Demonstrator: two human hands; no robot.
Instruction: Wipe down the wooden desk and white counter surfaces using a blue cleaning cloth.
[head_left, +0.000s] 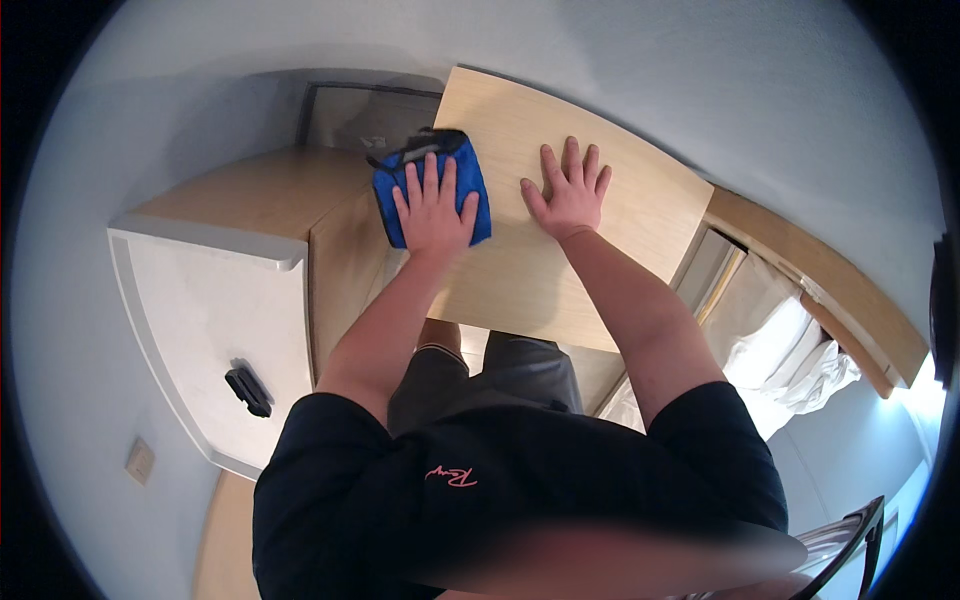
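My left hand (435, 210) lies palm down with spread fingers on a blue fabric pouch (471, 180) with black trim and a black strap at its far end. The pouch rests at the left edge of a light wooden tabletop (510, 277), partly over that edge. My right hand (572, 191) is flat on the bare wood to the right of the pouch, fingers apart, holding nothing. What lies under the left palm is hidden.
A wooden cabinet (247, 184) with a white front panel (202, 307) stands at the left; a black clip-like object (248, 391) is on the panel. White cloth (772, 337) hangs at the right below a wooden ledge (810, 262). A wall borders the tabletop's far side.
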